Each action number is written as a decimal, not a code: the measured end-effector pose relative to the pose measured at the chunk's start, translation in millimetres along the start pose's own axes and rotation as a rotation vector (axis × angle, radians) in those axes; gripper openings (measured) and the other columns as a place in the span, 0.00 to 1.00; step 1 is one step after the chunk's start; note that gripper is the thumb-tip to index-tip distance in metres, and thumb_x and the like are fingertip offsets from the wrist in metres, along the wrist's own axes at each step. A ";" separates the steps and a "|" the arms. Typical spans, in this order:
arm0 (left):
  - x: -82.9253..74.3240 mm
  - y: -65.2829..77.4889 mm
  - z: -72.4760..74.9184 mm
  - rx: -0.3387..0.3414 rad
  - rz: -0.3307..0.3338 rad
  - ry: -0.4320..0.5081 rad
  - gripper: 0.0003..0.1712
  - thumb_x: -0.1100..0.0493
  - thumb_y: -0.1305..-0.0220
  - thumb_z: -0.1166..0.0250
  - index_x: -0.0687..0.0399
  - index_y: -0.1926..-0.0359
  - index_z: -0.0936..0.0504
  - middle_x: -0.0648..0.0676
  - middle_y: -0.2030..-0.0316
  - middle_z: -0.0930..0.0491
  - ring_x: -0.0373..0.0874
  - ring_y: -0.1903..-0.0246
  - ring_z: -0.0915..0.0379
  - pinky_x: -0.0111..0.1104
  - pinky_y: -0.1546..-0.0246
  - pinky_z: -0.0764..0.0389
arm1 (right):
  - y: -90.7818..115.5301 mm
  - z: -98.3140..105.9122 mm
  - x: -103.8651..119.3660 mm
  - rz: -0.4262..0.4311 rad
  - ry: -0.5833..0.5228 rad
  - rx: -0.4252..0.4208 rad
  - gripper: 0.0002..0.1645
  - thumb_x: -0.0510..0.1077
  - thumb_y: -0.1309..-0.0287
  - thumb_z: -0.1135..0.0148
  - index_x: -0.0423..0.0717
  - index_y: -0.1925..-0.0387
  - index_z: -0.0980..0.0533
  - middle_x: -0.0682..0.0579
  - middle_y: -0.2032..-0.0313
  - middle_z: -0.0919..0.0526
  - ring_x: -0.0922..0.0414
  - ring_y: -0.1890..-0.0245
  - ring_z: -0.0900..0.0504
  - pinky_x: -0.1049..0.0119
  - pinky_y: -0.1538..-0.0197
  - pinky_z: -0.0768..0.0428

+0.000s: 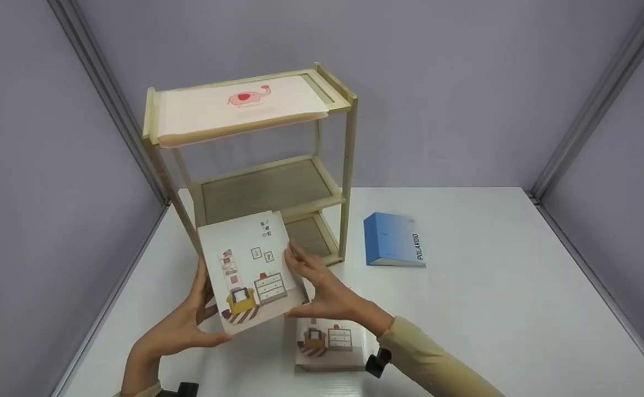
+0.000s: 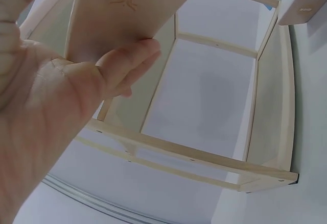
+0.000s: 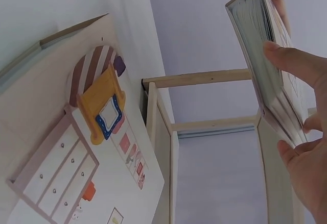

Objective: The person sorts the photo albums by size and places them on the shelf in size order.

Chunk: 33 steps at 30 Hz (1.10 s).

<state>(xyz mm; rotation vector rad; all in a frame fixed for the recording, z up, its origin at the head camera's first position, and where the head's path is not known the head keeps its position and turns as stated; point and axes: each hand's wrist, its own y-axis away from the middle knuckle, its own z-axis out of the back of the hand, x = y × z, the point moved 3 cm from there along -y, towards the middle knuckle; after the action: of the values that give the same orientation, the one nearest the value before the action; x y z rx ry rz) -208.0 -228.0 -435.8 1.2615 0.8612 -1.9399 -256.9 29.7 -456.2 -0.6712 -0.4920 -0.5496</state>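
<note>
Both hands hold a thick book tilted in front of a wooden shelf; its white cover shows a yellow armchair and a chest of drawers. My left hand is at the book's left side, thumb by the lower corner and fingers partly hidden behind. In the left wrist view, its fingers lie against the book's pale back. My right hand grips the right side, and the right wrist view shows a thumb touching the page edges. A second book with a matching cover lies on the table, below the right hand.
The three-tier wooden shelf stands at the back left. On its top tier lies a pale, flat item with a pink elephant. A blue box-like item marked POLAROID is right of the shelf. Grey walls enclose the white table.
</note>
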 end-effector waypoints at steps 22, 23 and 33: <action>-13.7 4.2 -4.2 -0.141 0.006 -0.012 0.76 0.65 0.57 0.25 0.32 0.31 0.81 0.51 0.28 0.76 0.61 0.31 0.59 0.49 0.41 0.36 | -4.1 7.7 1.9 0.029 -0.095 -0.103 0.56 0.53 0.59 0.25 0.47 0.31 0.44 0.42 0.30 0.49 0.48 0.31 0.48 0.48 0.37 0.36; -13.7 4.0 -4.4 -0.144 0.004 -0.011 0.76 0.65 0.57 0.25 0.32 0.31 0.81 0.51 0.28 0.76 0.60 0.31 0.59 0.47 0.41 0.35 | -4.3 8.2 2.3 0.025 -0.097 -0.104 0.56 0.53 0.59 0.26 0.47 0.31 0.44 0.43 0.30 0.49 0.48 0.31 0.47 0.48 0.37 0.36; -14.3 0.3 -2.9 -0.262 -0.043 -0.034 0.73 0.69 0.59 0.26 0.37 0.29 0.73 0.48 0.28 0.74 0.56 0.31 0.59 0.23 0.42 0.35 | -7.9 14.5 7.1 -0.017 -0.087 -0.126 0.49 0.55 0.55 0.29 0.52 0.32 0.40 0.45 0.31 0.45 0.48 0.33 0.43 0.46 0.39 0.35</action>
<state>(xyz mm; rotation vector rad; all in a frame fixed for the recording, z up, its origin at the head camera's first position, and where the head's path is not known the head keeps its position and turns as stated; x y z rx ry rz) -201.7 -223.4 -423.4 1.0610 1.0931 -1.8060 -260.1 32.4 -438.7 -0.8148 -0.5482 -0.5728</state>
